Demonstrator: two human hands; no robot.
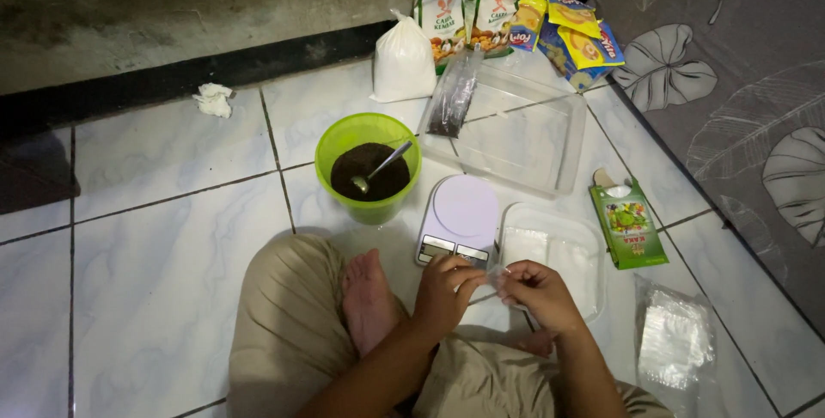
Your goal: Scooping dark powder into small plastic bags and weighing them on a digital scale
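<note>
Currently pinching a small clear plastic bag [497, 277] between left hand [445, 291] and right hand [538, 296], just in front of the digital scale [459, 219]. Behind scale: green bowl [368, 164] of dark powder with spoon [378, 169]. Right of scale: clear tray [554, 250].

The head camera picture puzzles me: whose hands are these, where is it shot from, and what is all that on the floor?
No machine here: a person sits cross-legged on a tiled floor, wearing a camera on the head that looks down. The left hand and right hand together pinch a small clear plastic bag. Just ahead stands a small kitchen scale. Behind it, a green bowl holds dark powder with a spoon. Nearby lie a clear tray, a white filled bag, colourful packets and a green carton.
</note>
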